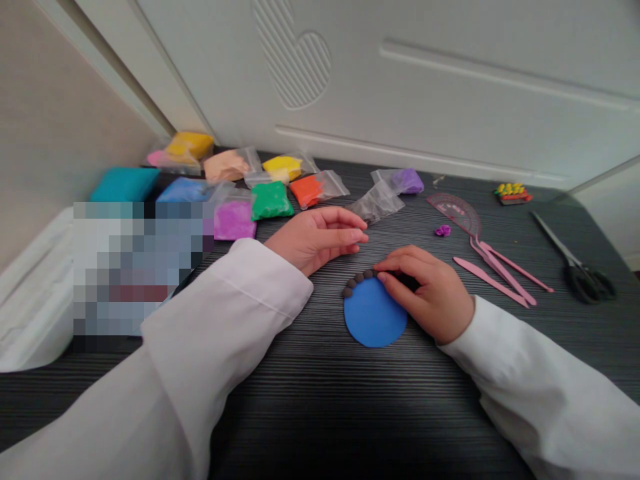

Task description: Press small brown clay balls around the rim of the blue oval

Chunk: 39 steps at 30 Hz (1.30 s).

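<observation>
A flat blue clay disc (375,313) lies on the dark table, with several small dark grey clay balls (357,283) set in a row along its upper left edge. My right hand (433,290) is at the disc's upper right rim, thumb and forefinger pinched on a dark clay ball at the end of that row. The ball is mostly hidden by the fingertips. Up and to the left of the disc, my left hand (323,238) is held with loosely curved fingers, apart from the disc. Nothing shows between its thumb and fingers. Beyond it lies a clear bag (377,205) with dark contents.
Bagged clay, including a green pack (271,200) and a purple pack (235,220), lies at the back left. To the right are a pink protractor (457,212), pink modelling tools (493,282), a purple clay lump (443,231), scissors (575,263) and a small colourful piece (513,194).
</observation>
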Each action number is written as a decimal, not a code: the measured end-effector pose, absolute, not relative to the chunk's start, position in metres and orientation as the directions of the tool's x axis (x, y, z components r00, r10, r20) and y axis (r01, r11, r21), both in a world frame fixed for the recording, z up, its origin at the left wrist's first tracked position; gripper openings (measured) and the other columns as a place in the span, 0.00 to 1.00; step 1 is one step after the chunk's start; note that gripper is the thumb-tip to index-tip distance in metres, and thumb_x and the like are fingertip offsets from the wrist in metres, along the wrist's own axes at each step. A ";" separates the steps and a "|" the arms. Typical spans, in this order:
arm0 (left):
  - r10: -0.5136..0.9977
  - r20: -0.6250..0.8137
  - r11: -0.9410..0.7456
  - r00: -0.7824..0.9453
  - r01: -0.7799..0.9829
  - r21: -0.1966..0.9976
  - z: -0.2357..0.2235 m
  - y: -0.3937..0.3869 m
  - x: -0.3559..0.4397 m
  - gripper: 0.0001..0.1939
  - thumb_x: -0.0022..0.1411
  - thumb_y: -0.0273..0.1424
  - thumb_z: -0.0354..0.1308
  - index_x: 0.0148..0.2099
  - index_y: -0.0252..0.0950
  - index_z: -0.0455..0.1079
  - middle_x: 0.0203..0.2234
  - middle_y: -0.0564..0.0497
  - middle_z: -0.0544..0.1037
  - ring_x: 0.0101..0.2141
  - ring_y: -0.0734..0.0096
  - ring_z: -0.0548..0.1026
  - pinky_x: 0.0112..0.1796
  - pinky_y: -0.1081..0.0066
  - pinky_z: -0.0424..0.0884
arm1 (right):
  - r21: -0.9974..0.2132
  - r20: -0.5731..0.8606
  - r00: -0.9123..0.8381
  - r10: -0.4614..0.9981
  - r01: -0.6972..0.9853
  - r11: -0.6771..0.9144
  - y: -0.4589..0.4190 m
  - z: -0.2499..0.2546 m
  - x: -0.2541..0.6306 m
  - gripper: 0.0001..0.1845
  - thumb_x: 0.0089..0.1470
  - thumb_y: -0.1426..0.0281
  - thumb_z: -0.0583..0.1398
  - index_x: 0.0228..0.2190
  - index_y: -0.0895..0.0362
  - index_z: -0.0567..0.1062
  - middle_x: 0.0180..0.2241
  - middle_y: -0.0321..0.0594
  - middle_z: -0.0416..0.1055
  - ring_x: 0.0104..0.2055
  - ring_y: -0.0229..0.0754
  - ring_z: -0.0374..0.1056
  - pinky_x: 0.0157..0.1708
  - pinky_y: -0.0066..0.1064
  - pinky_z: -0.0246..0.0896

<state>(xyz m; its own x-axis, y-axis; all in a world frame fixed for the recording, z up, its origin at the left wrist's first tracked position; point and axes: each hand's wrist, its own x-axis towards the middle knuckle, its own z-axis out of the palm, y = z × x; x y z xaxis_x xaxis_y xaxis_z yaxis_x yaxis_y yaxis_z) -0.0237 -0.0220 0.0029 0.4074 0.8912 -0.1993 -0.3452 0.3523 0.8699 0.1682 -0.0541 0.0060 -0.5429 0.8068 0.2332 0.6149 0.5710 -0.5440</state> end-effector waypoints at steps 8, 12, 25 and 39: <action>0.895 -0.200 0.348 0.399 -0.344 0.872 0.004 -0.022 -0.023 0.06 0.48 0.20 0.57 0.31 0.32 0.68 0.24 0.54 0.74 0.30 0.79 0.73 0.32 0.79 0.67 | -0.550 0.236 -0.538 0.809 0.613 0.568 -0.055 0.006 0.169 0.09 0.49 0.73 0.55 0.35 0.58 0.71 0.34 0.40 0.68 0.38 0.38 0.63 0.40 0.32 0.58; 0.893 -0.203 0.352 0.402 -0.343 0.871 0.003 -0.022 -0.023 0.06 0.48 0.20 0.58 0.31 0.32 0.68 0.24 0.54 0.75 0.30 0.79 0.73 0.33 0.79 0.67 | -0.569 0.250 -0.523 0.815 0.601 0.561 -0.056 0.006 0.169 0.13 0.49 0.72 0.55 0.39 0.58 0.69 0.34 0.40 0.67 0.38 0.37 0.62 0.40 0.31 0.58; 0.889 -0.215 0.353 0.405 -0.306 0.884 0.006 -0.023 -0.022 0.06 0.47 0.22 0.58 0.31 0.32 0.68 0.24 0.54 0.74 0.30 0.79 0.72 0.34 0.78 0.67 | -0.483 0.261 -0.514 0.817 0.663 0.571 -0.063 0.007 0.159 0.10 0.50 0.69 0.54 0.36 0.55 0.70 0.37 0.41 0.65 0.40 0.41 0.61 0.40 0.37 0.56; 0.892 -0.220 0.355 0.396 -0.310 0.882 0.006 -0.022 -0.023 0.06 0.47 0.22 0.59 0.31 0.33 0.68 0.25 0.54 0.74 0.31 0.78 0.72 0.34 0.77 0.66 | -0.399 0.296 -0.389 0.873 0.779 0.483 -0.071 0.006 0.142 0.09 0.49 0.65 0.54 0.31 0.57 0.70 0.35 0.42 0.66 0.39 0.46 0.60 0.39 0.39 0.52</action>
<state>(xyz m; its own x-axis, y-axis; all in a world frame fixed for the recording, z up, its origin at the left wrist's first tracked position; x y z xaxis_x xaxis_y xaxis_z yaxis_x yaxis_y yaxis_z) -0.0227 -0.0225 0.0055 0.3958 0.8916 -0.2200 -0.3104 0.3554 0.8817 0.1424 -0.0707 0.0060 -0.3887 0.8725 0.2961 0.7794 0.4827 -0.3993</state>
